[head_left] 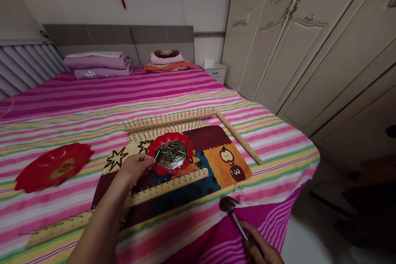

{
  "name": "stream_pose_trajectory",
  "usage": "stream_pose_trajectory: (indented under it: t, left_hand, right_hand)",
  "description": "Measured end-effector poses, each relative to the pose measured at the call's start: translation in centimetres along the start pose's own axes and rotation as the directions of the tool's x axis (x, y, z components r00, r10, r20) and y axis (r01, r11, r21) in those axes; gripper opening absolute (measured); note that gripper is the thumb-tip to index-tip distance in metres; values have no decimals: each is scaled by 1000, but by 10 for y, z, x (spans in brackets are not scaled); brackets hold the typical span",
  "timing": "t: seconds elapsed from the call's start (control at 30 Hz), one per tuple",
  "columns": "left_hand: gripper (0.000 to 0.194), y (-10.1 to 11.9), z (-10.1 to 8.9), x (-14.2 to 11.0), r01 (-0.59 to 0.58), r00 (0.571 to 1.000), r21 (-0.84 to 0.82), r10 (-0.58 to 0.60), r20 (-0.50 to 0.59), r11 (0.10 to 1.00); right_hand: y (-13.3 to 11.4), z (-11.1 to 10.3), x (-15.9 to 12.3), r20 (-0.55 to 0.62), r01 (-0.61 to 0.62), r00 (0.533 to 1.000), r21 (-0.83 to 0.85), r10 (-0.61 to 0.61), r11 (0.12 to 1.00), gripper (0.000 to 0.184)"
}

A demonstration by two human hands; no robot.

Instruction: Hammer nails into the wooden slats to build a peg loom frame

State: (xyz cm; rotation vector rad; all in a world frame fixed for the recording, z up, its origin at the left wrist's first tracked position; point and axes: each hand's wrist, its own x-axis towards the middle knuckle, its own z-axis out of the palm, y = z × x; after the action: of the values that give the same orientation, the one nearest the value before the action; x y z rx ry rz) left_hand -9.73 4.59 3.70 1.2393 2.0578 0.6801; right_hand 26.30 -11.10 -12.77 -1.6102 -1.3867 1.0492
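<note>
Your left hand (138,167) is meeting the rim of the nail-filled red dish (168,137) on the patterned mat (206,138); whether its fingers are pinching a nail, I cannot tell. Keep the dish level while your right hand (259,247) is clasping the hammer (238,223).

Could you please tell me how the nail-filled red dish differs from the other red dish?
The nail dish holds piled nails; the other dish shows a gold marking. The left hand is at the nail dish's rim, while neither hand is near the other dish. Both are red with wavy rims.
</note>
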Motion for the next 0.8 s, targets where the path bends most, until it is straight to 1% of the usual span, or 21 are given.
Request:
stream_pose_trajectory:
  t: [0.03, 0.07, 0.1, 0.13, 0.2, 0.3, 0.37, 0.43, 0.53, 0.63, 0.8]
  left_hand:
    - [23, -4, 0, -8, 26, 999, -221, -17, 43, 975]
    - [29, -7, 1, -16, 62, 996, -397, -30, 86, 916]
    - [36, -10, 2, -25, 98, 991, -505, -38, 127, 858]
    - [42, -13, 5, -33, 126, 987, -574, -42, 158, 809]
    - [43, -19, 10, -48, 159, 980, -662, -36, 196, 733]
    - [30, -28, 19, -66, 180, 973, -726, -12, 231, 664]
    - [25, -35, 25, -74, 195, 967, -738, -3, 253, 646]
    - [24, -42, 32, -80, 208, 963, -732, -4, 270, 649]
    - [25, -50, 42, -83, 197, 972, -712, -41, 230, 674]
    - [29, -54, 48, -83, 170, 981, -706, -53, 185, 687]
    - [43, -51, 50, -84, 185, 977, -725, -46, 208, 663]
  right_hand:
    - [0, 0, 1, 6, 4, 1000, 11, -4, 1000, 50]
    - [1, -1, 1, 15, 5, 1000, 21, -5, 1000, 49]
    - [1, -2, 2, 40, 4, 999, 26, -5, 1000, 48]
    - [1, -3, 2, 67, 0, 998, 23, -1, 1000, 48]
    - [-1, -6, 2, 100, -11, 995, 1, 11, 1000, 48]
    - [-8, -10, 1, 119, -9, 993, -50, 15, 999, 46]
    - [-13, -11, 0, 130, 13, 992, -72, -3, 997, 44]
    - [-17, -11, 0, 126, 31, 992, -76, -21, 997, 42]
    - [-18, -10, -1, 111, 22, 994, -64, -15, 998, 40]
    - [-17, -9, -3, 124, 7, 992, -44, -2, 999, 39]
    - [-15, -10, -2, 102, 34, 994, -81, -25, 996, 40]
